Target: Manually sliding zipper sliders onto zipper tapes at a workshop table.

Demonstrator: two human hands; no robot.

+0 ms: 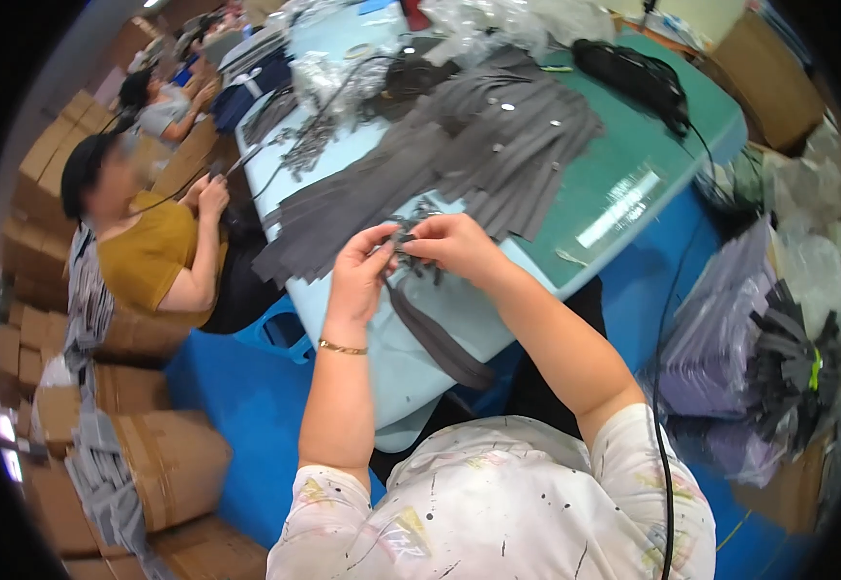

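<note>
Both hands meet over the near edge of the table, fingertips almost touching. My left hand pinches the upper end of a dark grey zipper tape, whose length curves down across the pale tabletop. My right hand is closed in a pinch at the same end; what sits between its fingers is too small to make out. Small silvery metal pieces lie in a heap just behind and beneath the fingers, partly hidden by them. Beyond them spreads a broad fan of dark grey tapes.
A black pouch and clear plastic bags lie on the table. A person in a mustard top sits at the left side. Cardboard boxes stand at left; wrapped purple bundles at right. A black cable hangs nearby.
</note>
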